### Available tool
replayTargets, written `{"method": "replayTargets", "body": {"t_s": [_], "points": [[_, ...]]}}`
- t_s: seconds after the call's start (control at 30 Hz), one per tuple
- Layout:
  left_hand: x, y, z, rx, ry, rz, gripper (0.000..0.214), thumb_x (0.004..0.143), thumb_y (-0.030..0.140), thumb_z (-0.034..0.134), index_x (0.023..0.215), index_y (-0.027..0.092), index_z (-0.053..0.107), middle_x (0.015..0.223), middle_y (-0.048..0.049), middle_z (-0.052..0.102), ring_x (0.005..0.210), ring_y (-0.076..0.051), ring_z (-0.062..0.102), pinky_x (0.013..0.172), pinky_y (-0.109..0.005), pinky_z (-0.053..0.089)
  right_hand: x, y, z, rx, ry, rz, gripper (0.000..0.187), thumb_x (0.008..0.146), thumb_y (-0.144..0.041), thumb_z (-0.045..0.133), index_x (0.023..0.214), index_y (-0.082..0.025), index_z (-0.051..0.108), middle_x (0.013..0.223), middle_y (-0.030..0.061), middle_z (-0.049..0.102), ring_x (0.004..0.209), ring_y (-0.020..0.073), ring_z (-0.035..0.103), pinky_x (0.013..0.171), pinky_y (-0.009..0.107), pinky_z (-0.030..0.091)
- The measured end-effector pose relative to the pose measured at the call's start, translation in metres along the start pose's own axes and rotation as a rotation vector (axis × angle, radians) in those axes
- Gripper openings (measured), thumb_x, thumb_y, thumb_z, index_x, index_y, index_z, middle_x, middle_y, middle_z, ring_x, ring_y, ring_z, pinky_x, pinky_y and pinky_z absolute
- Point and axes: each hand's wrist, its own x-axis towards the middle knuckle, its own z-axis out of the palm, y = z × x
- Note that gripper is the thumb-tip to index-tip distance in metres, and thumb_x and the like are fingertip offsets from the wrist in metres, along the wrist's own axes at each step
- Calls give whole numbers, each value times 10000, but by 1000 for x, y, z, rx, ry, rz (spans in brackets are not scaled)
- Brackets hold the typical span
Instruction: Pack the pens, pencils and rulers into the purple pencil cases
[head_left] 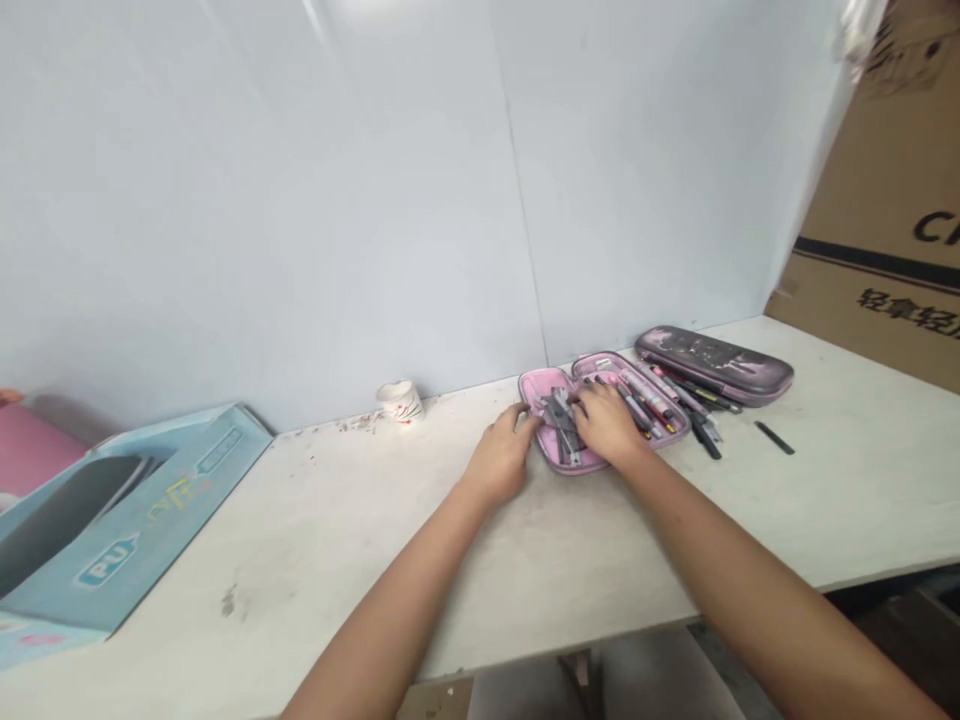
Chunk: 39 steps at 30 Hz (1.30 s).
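Note:
An open pink pencil case (551, 380) lies on the white table near the wall. My left hand (504, 452) is at its left rim, fingers and thumb bent around the edge. My right hand (606, 420) reaches over the middle of the case, its curled fingers at a bundle of flat grey pieces (561, 420) in the left half. What those fingertips hold is hidden. Several pens and markers (651, 405) fill the right half. Beside it, more dark pens (703, 432) lie loose on the table.
A dark, pink-edged pencil case (712, 365) sits behind the loose pens. A thin black strip (774, 437) lies to their right. A white paper cup (400, 401) stands by the wall, with crumbs beside it. A blue box (161, 510) is at left, a cardboard carton (885, 210) at right.

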Motion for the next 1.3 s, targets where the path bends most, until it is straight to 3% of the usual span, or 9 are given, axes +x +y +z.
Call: {"method": "replayTargets", "body": {"t_s": [0.13,0.33,0.47,0.63,0.83,0.93,1.03,1.17,1.3], "points": [[11,-4,2,136,-49,52,354,773,113,462,1108,199,538,1329,-165,399,1234,-300,390,939,-491,384,0,-2,-6,-228,153,-21,296,844,-204,390,1009,-146,629,1060,156,582,1060,289,438,929,431,300],[-26,-1,-45,68,-149,186,276,665,121,598,927,209,593,1357,-109,399,1300,-310,299,1008,-483,310,0,7,-16,-292,250,19,291,851,-236,392,975,-155,642,1054,152,587,1066,290,435,976,462,233],[-64,7,-73,-32,-291,175,173,681,263,667,822,201,587,1188,-85,537,1123,-277,481,930,-413,383,1,11,-8,-140,81,74,329,861,-276,373,1027,-133,618,1053,177,600,1031,286,495,870,382,340],[-79,16,-79,-58,-303,76,345,714,467,634,913,197,554,939,-76,591,892,-248,548,746,-358,430,1,10,7,106,-203,118,366,846,-421,402,795,-156,649,875,152,670,872,254,591,758,331,393],[-47,17,-72,-44,-90,93,506,777,509,540,1155,177,480,1134,-128,562,1073,-281,501,930,-434,373,-4,6,3,598,-214,158,553,851,-603,293,890,-166,630,878,65,689,832,185,623,728,275,451],[-23,15,-65,22,-29,144,701,737,539,581,1294,171,368,1385,-168,377,1272,-305,353,1036,-463,274,-6,-1,-1,1086,-221,191,550,788,-641,419,927,-156,636,892,64,690,836,187,626,790,298,459],[1,14,-61,65,-49,200,817,697,576,603,1344,180,301,1455,-164,276,1349,-301,240,1084,-469,174,-7,-8,-5,1222,-215,184,528,771,-631,468,875,-153,664,889,69,692,860,187,623,852,308,440],[25,12,-58,55,-146,207,711,701,608,573,1248,178,426,1187,-121,576,1150,-273,502,1024,-411,271,-6,-10,-8,1248,-229,204,532,759,-642,478,854,-159,679,871,74,696,883,199,626,858,317,443],[33,2,-57,65,-136,57,607,716,698,460,999,172,561,879,-92,651,814,-264,615,721,-339,416,-5,-9,-5,1182,-165,233,579,774,-673,415,924,-174,667,931,72,687,926,204,619,856,315,453]]}}
